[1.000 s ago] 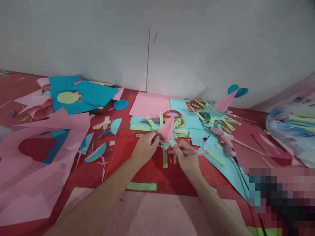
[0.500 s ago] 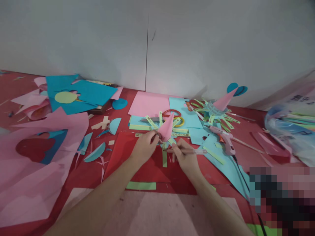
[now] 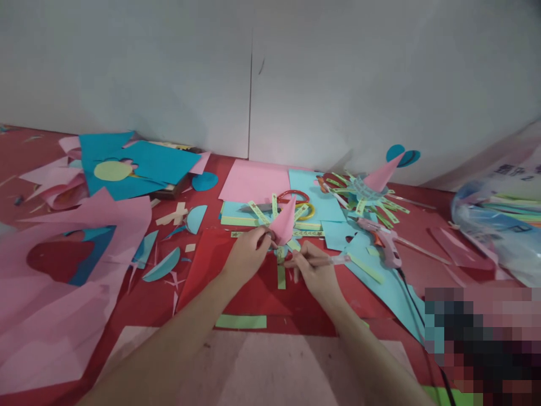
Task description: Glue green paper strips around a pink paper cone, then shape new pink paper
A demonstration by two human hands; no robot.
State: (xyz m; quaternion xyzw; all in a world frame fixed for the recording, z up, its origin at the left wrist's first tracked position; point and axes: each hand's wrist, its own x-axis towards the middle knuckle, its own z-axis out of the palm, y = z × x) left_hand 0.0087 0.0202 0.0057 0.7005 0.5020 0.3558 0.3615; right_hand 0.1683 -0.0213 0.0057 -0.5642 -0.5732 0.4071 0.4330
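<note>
A pink paper cone (image 3: 284, 223) rises from a paper craft with pale green strips fanned around it, several bearing drawn marks. My left hand (image 3: 247, 256) pinches this craft at the cone's base, its fingertips partly hidden by the paper. Between the fingers of my right hand (image 3: 318, 277) is a pen (image 3: 332, 260), lying nearly level. Its tip is at a green strip (image 3: 281, 277) that points toward me; whether it touches the paper I cannot tell. Red paper (image 3: 240, 293) lies beneath both hands.
Behind the craft are scissors (image 3: 310, 212) on stacked paper. To the right stand a finished-looking cone craft (image 3: 382, 173), a pink glue gun (image 3: 386, 242) with its cord, and a plastic bag (image 3: 486, 208). Pink sheets (image 3: 51, 332), blue sheets (image 3: 160, 163) and scraps cover the left side.
My right hand and the pen have shifted very slightly down at the front strip. The left hand keeps its hold on the craft. The whole view has moved a little.
</note>
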